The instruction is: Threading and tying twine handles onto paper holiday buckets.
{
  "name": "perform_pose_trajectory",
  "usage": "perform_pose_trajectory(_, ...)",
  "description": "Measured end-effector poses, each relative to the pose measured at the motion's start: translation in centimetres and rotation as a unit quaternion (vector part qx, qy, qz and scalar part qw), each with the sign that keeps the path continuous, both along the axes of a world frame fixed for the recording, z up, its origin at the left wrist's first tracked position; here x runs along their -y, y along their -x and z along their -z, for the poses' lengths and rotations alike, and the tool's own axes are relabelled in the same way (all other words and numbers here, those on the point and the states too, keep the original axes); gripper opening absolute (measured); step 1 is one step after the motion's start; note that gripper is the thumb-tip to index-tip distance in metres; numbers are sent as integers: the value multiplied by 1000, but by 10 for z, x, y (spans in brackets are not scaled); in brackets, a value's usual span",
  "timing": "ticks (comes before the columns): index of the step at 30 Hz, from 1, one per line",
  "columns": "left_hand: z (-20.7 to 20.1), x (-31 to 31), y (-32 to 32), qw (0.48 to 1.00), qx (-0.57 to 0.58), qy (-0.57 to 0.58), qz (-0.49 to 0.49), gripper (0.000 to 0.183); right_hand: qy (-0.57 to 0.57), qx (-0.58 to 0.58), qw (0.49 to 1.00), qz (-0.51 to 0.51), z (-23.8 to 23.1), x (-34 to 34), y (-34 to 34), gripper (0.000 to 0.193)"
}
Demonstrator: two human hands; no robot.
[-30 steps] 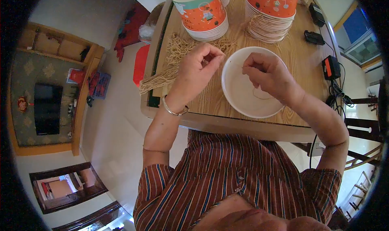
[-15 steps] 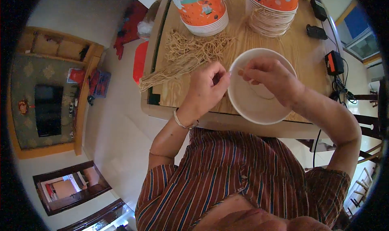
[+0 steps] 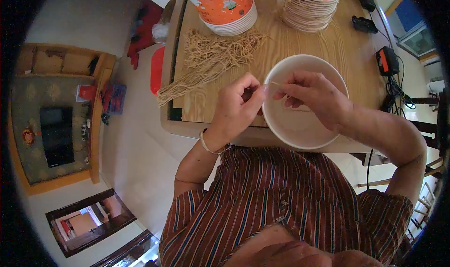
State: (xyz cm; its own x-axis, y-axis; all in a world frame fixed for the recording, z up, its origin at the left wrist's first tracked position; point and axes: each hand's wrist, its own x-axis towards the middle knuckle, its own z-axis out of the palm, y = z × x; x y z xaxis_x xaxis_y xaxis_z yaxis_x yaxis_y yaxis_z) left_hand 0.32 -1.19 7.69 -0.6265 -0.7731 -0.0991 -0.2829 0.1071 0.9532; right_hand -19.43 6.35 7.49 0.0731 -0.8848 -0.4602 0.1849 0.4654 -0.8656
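Note:
A white round tub (image 3: 300, 128) stands at the table's front edge, its open mouth facing up. Over its left rim my left hand (image 3: 238, 105) is closed in a pinch between thumb and forefinger. My right hand (image 3: 321, 96), also pinching, hovers above the tub's mouth. A short piece of thin tan twine (image 3: 275, 83) runs between the two sets of fingertips. Its ends are hidden in my fingers. Left of the tub lies a loose bundle of tan twine (image 3: 201, 75), straight strands at the near end and tangled at the far end.
Two stacks of orange-printed paper tubs, a left stack (image 3: 229, 14) and a right stack (image 3: 309, 14), stand at the back; twine is wound round the right one. Black adapters (image 3: 387, 60) and cables line the table's right edge. A red stool (image 3: 157, 70) is beyond the left edge.
The view has shifted slightly. My right fingers have drawn a little away from my left, and the twine between them shows more plainly.

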Motion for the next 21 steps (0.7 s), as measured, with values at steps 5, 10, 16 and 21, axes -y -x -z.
perform_pose_trajectory(5, 5, 4, -1, 997, -3, 75, 16, 16, -1, -26, 1000, -4, 0, 1, 0, 18)
perform_pose_trajectory(10, 13, 10, -3, 986, -37, 159, 39, 14, -4, -12, 1000, 3, -2, 2, -3, 18)
perform_pose_trajectory(16, 11, 8, -2, 993, -43, 99, 38, 12, -2, -5, 1000, 2, 1, 3, -3, 17)
perform_pose_trajectory(21, 14, 8, -2, 994, -65, 77, 33, 12, -16, -2, 1000, 4, -1, 3, -3, 17)
